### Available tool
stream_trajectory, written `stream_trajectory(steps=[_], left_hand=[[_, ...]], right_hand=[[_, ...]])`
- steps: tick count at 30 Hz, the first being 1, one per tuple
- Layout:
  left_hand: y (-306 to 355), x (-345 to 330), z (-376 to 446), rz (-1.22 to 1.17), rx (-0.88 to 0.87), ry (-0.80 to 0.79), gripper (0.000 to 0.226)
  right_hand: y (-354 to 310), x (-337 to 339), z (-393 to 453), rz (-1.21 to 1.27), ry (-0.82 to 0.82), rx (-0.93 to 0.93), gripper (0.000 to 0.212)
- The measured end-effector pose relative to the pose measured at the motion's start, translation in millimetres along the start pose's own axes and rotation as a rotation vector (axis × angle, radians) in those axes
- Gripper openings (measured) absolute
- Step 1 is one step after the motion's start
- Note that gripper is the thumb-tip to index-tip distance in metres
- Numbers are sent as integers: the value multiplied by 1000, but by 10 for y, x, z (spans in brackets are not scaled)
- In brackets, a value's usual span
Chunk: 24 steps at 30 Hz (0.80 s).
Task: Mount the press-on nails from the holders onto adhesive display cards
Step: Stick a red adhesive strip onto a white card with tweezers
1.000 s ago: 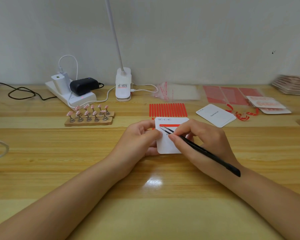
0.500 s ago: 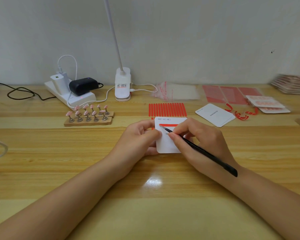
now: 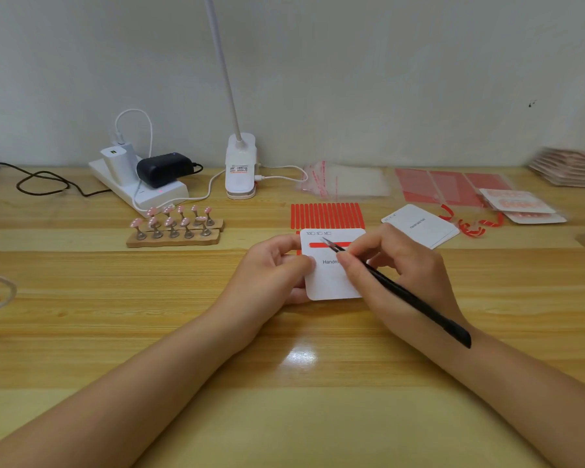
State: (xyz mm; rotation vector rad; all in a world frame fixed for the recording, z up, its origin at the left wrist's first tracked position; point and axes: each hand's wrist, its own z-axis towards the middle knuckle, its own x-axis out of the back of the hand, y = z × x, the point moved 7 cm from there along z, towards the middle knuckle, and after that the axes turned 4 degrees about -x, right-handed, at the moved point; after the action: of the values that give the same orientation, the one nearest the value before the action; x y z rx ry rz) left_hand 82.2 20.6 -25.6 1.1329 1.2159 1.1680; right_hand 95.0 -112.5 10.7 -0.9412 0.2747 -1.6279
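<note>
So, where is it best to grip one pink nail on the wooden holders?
Probably by the side edges of a pink nail, coming from above with the tweezers: each nail sits raised on a thin metal stand, so its rim is free.

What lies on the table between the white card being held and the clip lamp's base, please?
In the head view, a sheet of red adhesive strips lies between the card and the lamp base.

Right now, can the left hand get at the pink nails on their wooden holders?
Probably yes: the nails stand to the left of the left hand with bare table between, but it grips the card.
</note>
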Motion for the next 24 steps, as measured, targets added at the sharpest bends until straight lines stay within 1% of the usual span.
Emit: stream_trajectory(steps=[4, 13, 21, 24], left_hand=[[15, -18, -14, 37, -42, 2, 32], [7, -13, -10, 82, -58, 20, 33], [10, -17, -12, 81, -62, 19, 33], [14, -20, -15, 81, -61, 16, 33]], right_hand=[[-92, -84, -21, -114, -73, 122, 11], [-89, -83, -23, -119, -38, 122, 9], [-112, -94, -25, -140, -58, 150, 13], [-115, -110, -24, -156, -61, 165, 11]])
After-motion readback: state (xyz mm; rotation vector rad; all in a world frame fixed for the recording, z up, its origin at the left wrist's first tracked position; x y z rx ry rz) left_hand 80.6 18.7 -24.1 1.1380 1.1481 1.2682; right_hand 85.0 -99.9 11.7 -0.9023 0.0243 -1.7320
